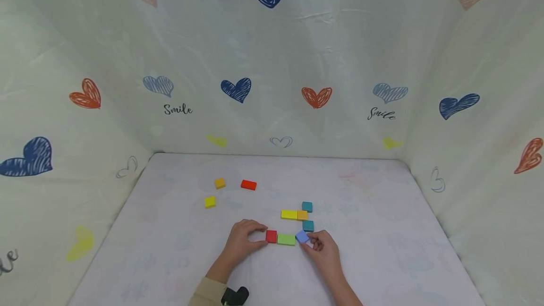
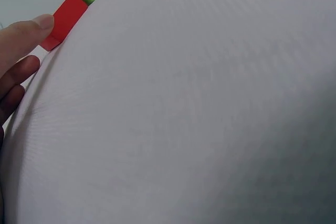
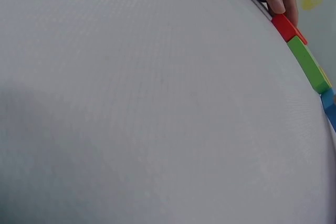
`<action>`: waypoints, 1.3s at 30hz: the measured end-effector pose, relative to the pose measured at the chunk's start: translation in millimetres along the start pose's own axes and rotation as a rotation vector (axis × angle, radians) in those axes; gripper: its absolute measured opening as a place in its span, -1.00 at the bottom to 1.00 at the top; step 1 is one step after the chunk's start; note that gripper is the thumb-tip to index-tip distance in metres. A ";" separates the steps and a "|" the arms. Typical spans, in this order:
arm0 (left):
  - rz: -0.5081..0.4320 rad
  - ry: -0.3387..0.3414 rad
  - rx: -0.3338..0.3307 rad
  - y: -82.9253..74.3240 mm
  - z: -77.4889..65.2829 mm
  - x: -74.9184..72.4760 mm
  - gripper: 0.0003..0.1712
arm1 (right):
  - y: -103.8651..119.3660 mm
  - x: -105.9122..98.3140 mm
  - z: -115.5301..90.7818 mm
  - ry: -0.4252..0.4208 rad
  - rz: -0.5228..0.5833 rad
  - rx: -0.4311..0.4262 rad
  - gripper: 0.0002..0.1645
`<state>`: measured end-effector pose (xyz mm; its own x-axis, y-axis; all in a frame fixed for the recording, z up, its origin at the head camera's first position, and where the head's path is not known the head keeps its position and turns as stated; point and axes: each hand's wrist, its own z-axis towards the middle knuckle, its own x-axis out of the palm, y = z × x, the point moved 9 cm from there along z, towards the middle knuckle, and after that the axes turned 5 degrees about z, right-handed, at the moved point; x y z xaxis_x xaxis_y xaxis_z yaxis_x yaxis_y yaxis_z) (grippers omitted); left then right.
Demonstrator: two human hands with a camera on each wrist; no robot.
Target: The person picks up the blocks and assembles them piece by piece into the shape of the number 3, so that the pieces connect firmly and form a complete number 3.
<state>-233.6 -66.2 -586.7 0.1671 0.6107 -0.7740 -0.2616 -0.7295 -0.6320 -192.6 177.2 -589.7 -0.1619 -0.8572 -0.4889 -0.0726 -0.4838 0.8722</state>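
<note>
My left hand point(image 1: 243, 243) pinches a red square block point(image 1: 271, 236) between thumb and forefinger at its left end. The thumb lies on the block's near side in the left wrist view. Against the red block's right side sits a longer green block point(image 1: 286, 240), flat on the table. My right hand point(image 1: 325, 251) grips a blue block point(image 1: 302, 236) in its thumb and fingertips. This blue block is turned at an angle, one corner right at the green block's right end. In the right wrist view my right hand is almost wholly out of frame.
Just behind the row, two teal blocks point(image 1: 307, 207) stand above and below an orange block point(image 1: 302, 215), with a long yellow block point(image 1: 289, 214) on its left. Farther left lie a red block point(image 1: 248, 184), an orange block point(image 1: 219, 183) and a yellow block point(image 1: 210, 202). Heart-printed cloth surrounds the table point(image 1: 170, 192).
</note>
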 end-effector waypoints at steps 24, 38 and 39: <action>0.042 -0.037 0.065 -5.7 -0.3 -1.2 -0.68 | 0.3 -0.5 -0.4 -0.002 -0.007 -0.010 -0.70; 0.038 -0.015 0.039 -7.9 -1.1 -2.2 -0.69 | 0.4 -1.0 0.0 0.004 -0.012 -0.028 -0.67; 0.039 -0.014 0.038 -7.7 -0.9 -2.0 -0.69 | 0.3 -1.0 0.1 0.004 -0.011 -0.026 -0.67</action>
<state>-231.0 -62.0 -580.3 0.1427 0.5868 -0.7970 -0.3038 -0.7404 -0.5996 -192.5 178.0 -589.0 -0.1577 -0.8524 -0.4986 -0.0483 -0.4976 0.8661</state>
